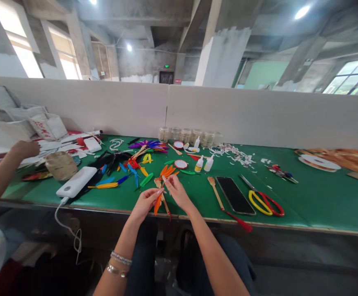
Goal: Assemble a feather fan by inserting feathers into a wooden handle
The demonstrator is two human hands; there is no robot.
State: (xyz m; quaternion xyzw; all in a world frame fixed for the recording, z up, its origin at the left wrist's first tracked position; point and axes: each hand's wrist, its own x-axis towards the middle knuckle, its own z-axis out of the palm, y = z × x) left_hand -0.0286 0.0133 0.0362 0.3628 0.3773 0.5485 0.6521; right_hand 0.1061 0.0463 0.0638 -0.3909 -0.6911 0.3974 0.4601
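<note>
My left hand point(145, 202) pinches an orange feather point(157, 204), whose broad part hangs below the fingertips. Close beside it, my right hand point(176, 192) has its fingers closed at the upper end of the same feather. Under the hands lies a wooden spoon point(166, 204) with a bit of red at its handle end. More orange feathers point(168, 170) fan out just beyond my fingertips; whether they are fixed to the spoon is hidden. To the right rests another wooden spoon point(216, 193) with a red tassel point(242, 223) over the table edge.
A phone point(235, 195) and scissors point(262, 202) lie on the right. Glue bottles point(199, 164), glass jars point(186, 135) and white scraps point(236, 155) sit farther back. Coloured feathers point(105, 185) and a white power bank point(76, 182) are left, near another person's arm point(5, 172).
</note>
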